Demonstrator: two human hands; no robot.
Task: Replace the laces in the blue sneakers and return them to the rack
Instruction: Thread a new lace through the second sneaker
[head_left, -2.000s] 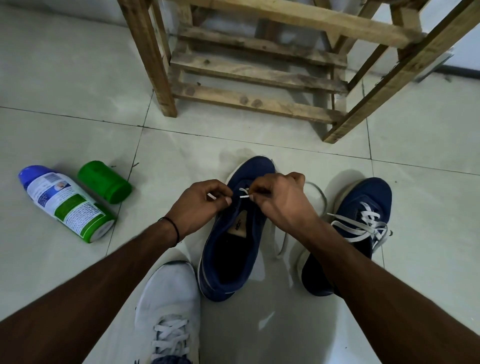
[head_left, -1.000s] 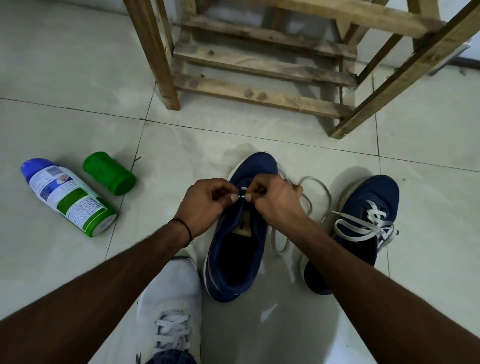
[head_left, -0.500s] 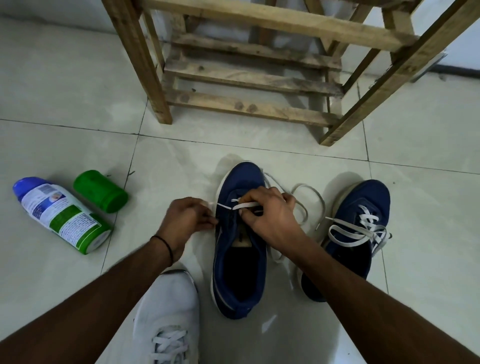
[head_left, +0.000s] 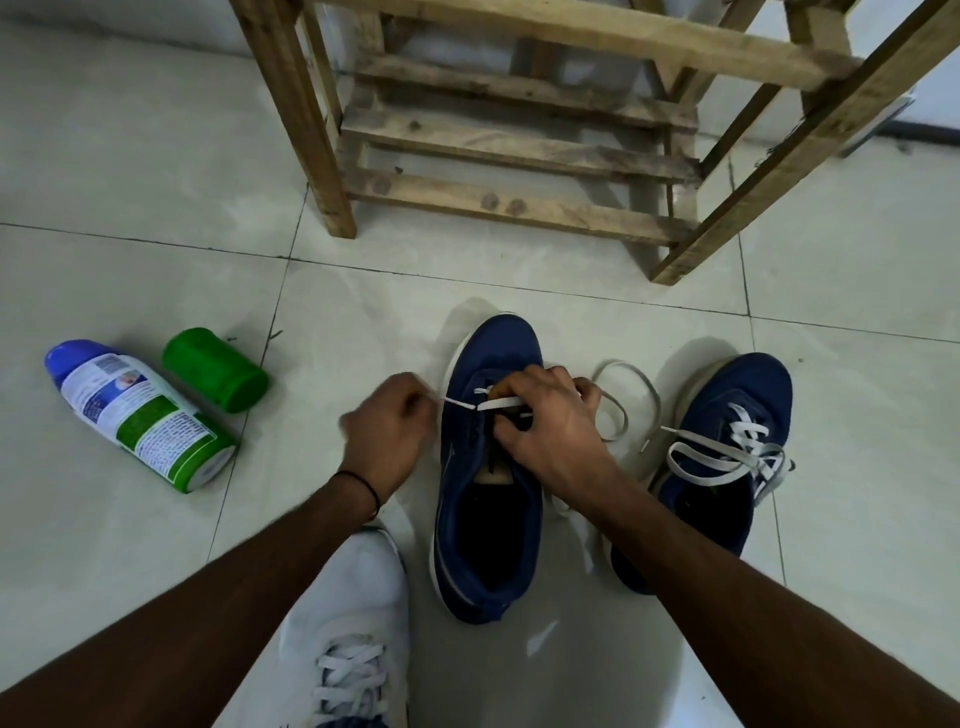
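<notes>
Blue sneaker (head_left: 488, 519) sits on the floor (head_left: 156, 171) before the rack (head_left: 519, 205); my left hand (head_left: 387, 431) pinches one end of the white lace (head_left: 498, 402), my right hand (head_left: 545, 423) grips it over the eyelets.

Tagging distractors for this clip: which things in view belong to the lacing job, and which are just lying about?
Job: left hand, right hand, white lace, blue sneaker being laced, laced blue sneaker, wooden rack.
Lying about: spray can, green cap, white shoe.
</notes>
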